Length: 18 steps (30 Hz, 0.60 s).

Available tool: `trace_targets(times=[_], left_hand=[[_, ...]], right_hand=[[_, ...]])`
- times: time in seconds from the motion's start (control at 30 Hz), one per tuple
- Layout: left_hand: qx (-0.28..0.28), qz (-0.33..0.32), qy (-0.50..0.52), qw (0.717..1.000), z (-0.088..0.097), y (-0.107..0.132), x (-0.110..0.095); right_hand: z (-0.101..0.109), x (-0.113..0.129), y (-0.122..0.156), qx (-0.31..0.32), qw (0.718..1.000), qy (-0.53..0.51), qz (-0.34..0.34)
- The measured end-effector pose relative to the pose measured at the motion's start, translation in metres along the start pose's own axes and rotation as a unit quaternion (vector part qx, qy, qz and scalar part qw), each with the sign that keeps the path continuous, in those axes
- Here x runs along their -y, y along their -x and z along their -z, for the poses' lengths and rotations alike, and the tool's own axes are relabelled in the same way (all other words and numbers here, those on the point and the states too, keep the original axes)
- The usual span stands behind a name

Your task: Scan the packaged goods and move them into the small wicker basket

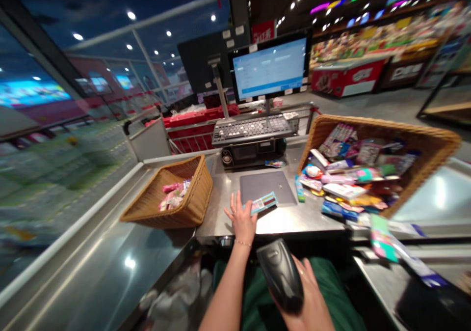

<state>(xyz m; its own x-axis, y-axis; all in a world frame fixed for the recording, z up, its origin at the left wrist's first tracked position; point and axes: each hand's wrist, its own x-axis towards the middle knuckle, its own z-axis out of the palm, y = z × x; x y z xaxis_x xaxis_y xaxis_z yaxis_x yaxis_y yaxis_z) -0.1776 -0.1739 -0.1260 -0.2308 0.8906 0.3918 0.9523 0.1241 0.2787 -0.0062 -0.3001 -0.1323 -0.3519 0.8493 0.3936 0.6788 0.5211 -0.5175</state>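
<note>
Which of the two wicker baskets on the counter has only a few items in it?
The left basket, which holds just a few pink packets. The right basket is heaped with packaged goods.

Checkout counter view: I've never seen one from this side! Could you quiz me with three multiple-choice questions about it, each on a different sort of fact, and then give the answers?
1. Where is the small woven wicker basket compared with the flat grey rectangular pad?
A) To its left in this view
B) To its right in this view
C) On top of it

2. What colour is the plastic handheld barcode scanner in the right hand?
A) White
B) Black
C) Red

3. What state is the rectangular computer monitor in?
A) Dark
B) Lit
C) Lying face down

Answers:
1. A, the basket sits left of the pad.
2. B, its casing shows black.
3. B, its screen glows pale blue while it stands upright.
</note>
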Motion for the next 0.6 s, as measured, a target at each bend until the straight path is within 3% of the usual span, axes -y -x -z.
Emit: trace_targets(times=[0.33, 0.6], left_hand=[[-0.021, 0.016, 0.006, 1.0, 0.005, -0.001, 0.011], [-0.072, 0.021, 0.01, 0.997, 0.006, -0.005, 0.019]], right_hand=[[-0.004, -0.001, 0.002, -0.002, 0.999, 0.041, 0.015], [-0.006, -0.002, 0.002, 0.014, 0.998, 0.059, 0.015]])
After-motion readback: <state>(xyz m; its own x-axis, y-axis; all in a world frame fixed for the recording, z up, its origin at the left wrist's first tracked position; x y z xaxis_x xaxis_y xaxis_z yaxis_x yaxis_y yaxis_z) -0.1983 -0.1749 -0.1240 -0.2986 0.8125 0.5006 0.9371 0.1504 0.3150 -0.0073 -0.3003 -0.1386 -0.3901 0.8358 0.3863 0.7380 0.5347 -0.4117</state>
